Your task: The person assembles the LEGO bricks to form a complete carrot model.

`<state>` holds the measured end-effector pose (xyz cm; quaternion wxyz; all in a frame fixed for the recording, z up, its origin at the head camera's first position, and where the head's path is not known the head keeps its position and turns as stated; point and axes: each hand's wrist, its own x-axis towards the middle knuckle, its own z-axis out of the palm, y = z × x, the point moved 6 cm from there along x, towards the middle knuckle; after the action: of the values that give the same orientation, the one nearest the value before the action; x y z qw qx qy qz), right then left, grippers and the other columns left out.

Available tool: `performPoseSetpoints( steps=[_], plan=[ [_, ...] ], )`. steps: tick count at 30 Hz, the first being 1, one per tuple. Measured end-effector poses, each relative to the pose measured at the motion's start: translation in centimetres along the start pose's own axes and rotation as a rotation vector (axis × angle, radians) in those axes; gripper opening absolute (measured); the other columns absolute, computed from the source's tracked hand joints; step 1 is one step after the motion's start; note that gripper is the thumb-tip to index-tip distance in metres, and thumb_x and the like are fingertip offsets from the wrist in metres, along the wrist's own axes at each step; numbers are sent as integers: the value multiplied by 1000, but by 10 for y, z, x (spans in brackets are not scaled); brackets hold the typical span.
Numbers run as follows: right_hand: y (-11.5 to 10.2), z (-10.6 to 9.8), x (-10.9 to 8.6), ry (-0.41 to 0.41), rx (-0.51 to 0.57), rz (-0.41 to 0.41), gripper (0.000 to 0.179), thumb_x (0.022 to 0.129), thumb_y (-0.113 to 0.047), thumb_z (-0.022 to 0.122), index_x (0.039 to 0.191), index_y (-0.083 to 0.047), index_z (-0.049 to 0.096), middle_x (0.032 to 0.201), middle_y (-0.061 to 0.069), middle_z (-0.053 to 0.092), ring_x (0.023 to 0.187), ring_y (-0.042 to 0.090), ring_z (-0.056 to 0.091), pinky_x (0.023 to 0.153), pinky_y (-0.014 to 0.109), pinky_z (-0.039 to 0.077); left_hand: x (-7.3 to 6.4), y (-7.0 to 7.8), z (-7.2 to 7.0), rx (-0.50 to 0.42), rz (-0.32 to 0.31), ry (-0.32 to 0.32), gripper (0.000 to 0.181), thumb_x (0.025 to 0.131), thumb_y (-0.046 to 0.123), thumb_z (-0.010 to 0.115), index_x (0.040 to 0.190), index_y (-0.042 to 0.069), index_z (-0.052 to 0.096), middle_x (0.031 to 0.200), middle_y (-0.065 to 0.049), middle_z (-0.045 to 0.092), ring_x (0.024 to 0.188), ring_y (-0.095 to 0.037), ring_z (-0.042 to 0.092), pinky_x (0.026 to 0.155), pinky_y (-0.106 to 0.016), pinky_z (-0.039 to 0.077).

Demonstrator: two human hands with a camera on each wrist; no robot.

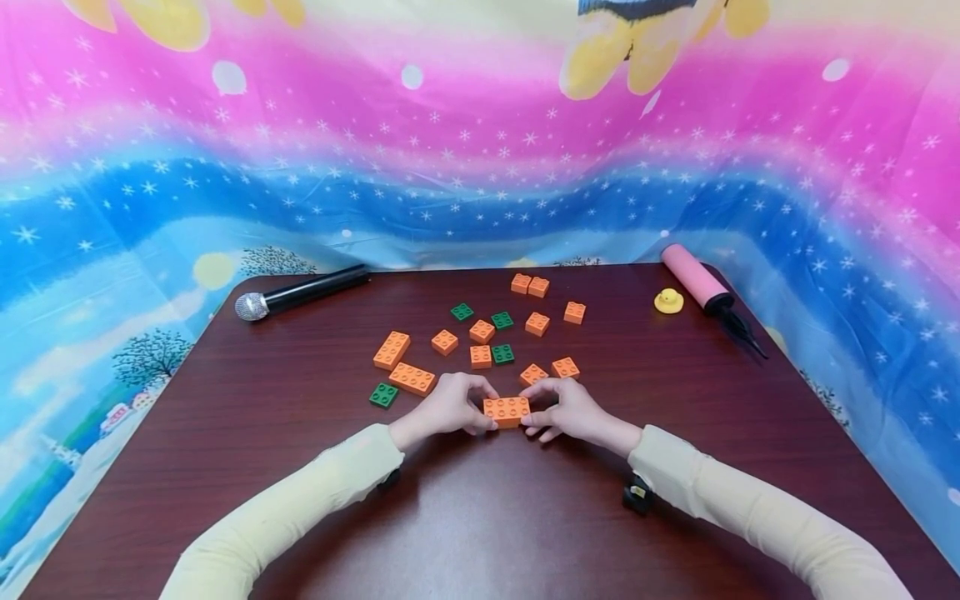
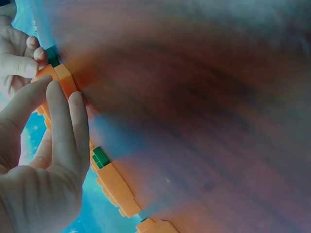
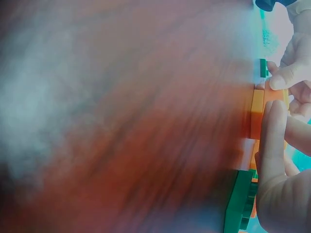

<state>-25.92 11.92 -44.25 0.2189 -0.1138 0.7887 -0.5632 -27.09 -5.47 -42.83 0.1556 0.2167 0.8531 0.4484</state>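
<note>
Both hands meet over an orange eight-stud toy building brick (image 1: 507,408) near the middle of the table. My left hand (image 1: 452,403) pinches its left end, with the thumb at the near side. At the right end, my right hand (image 1: 567,408) pinches it in the same way. Seen low from the left wrist, an orange brick layer (image 2: 66,78) lies beneath the one in the fingers. The right wrist view also shows a lower orange brick (image 3: 256,114) against the table. Fingers cover part of where the two layers meet.
Loose orange bricks (image 1: 411,378) and green bricks (image 1: 383,395) lie scattered beyond the hands. A microphone (image 1: 303,292) lies at the back left. Toward the back right are a yellow rubber duck (image 1: 668,301) and a pink hand pump (image 1: 696,277). A patterned cloth (image 1: 480,192) surrounds the table.
</note>
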Motion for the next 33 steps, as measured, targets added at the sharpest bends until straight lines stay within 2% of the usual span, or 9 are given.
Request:
performPoseSetpoints(
  steps=[11,20,33],
  plan=[
    [-2,1,0,4,-20,4,38,85,-2,70,120,2,57,114,20,59,75,21,71,60,36,58,0,-2,1,-57,-23,-5,31,72,7,82,99,5,68,101,-13,69,61,-13,68,53,-29,56],
    [2,2,1,6,-2,30,47,83,-3,72,125,3,53,116,21,58,78,19,71,61,36,58,-1,-1,2,-35,5,-3,31,73,7,81,100,4,66,100,-13,69,61,-12,67,52,-29,55],
    [1,6,0,11,20,6,44,83,0,70,124,6,53,114,23,58,76,20,71,60,36,58,-3,2,2,-32,0,-7,31,74,7,81,100,4,66,98,-13,69,61,-11,67,52,-29,55]
  ],
)
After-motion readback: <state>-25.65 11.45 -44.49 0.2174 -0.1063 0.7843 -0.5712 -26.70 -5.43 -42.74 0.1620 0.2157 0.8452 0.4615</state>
